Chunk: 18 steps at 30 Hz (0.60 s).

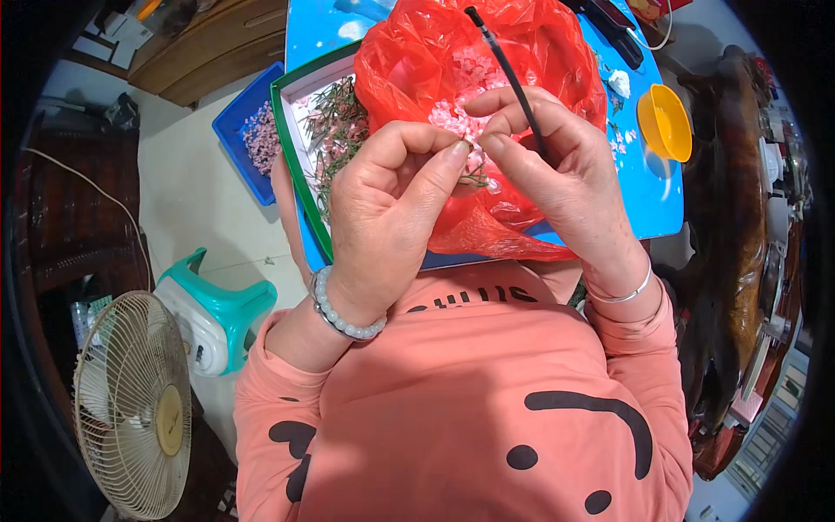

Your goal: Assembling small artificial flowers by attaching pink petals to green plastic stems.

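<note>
My left hand (398, 196) pinches a small green artificial sprig (475, 175) between thumb and forefinger, above a red plastic bag (404, 78). Close beside it, my right hand (554, 143) has its thumb and fingertips near the sprig's top; a slim black pen-like tool (512, 78) rests across this hand, slanting up past the fingers. Whether the right fingertips also touch the sprig is too small to tell. Loose pink artificial petals (450, 116) fill the bag. To the left, green stems with pink bits (336, 130) lie in a green-edged white tray (291, 124).
A blue table (659, 202) carries the tray and bag. On its right are a yellow bowl (664, 124), a white lump (619, 83) and a black device (613, 32). Left of the table are a blue bin (244, 150) with pink pieces, a green-and-white stool (218, 297) and a fan (134, 404).
</note>
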Tool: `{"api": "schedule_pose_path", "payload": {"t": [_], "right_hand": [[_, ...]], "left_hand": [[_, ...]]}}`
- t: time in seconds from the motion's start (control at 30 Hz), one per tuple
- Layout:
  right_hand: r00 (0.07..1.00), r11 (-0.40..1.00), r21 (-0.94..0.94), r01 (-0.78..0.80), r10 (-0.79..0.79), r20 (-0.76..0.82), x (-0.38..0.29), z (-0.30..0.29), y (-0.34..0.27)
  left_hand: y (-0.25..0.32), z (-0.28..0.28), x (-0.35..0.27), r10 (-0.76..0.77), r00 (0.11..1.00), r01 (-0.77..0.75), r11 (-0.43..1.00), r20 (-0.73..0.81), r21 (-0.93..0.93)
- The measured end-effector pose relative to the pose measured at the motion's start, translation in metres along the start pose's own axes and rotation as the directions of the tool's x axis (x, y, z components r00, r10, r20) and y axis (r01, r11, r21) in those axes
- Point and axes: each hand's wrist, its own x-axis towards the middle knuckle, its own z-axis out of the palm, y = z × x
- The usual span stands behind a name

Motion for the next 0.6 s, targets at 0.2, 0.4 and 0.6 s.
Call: {"api": "schedule_pose_path", "payload": {"t": [0.2, 0.4, 0.6], "right_hand": [[0.997, 0.997, -0.022, -0.076, 0.076, -0.004, -0.001, 0.003, -0.007], [0.996, 0.998, 0.055, 0.039, -0.035, -0.082, -0.001, 0.01, 0.001], [0.995, 0.975, 0.212, -0.061, 0.077, -0.069, -0.003, 0.01, -0.005]], "left_hand": [[0.002, 0.001, 0.001, 0.008, 1.0, -0.008, 1.0, 0.009, -0.021], [0.001, 0.0, 0.001, 0.015, 1.0, -0.015, 0.999, 0.01, -0.029], [0.0, -0.003, 0.003, -0.018, 0.999, 0.023, 0.99, 0.038, -0.137]]}}
